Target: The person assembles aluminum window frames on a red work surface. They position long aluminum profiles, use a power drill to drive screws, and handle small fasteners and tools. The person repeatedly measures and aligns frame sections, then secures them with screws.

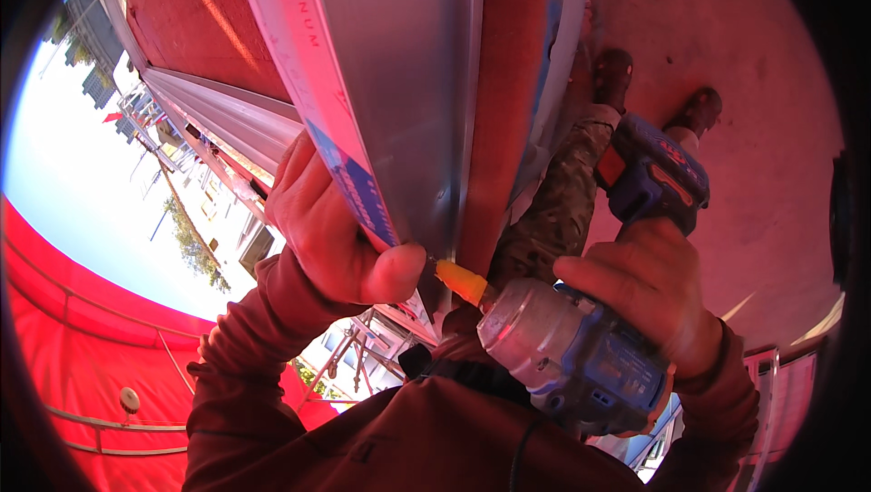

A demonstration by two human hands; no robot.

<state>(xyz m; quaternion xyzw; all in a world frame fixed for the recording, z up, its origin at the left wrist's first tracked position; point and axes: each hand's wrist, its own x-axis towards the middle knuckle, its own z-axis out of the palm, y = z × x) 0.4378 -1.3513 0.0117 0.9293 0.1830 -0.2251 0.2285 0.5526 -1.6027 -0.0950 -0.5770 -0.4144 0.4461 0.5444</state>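
Observation:
A long metal profile [399, 57] with pink and blue printed film [319, 102] along one side runs away from my body. My left hand [340, 229] grips its near end, fingers wrapped around the filmed edge and thumb on top. In my right hand [649, 283] is a blue and silver cordless drill [572, 356], its battery [649, 170] pointing away from me. The drill's yellow bit holder [461, 282] points at the profile end, its tip close to my left thumb. Whether the tip touches the metal, I cannot tell.
A brown-red board [508, 84] lies beside the profile, and more metal profiles [222, 111] lie to the left. My legs in camouflage trousers [553, 211] and dark shoes [612, 75] are on the concrete floor [726, 29]. A red canopy [100, 329] hangs at lower left.

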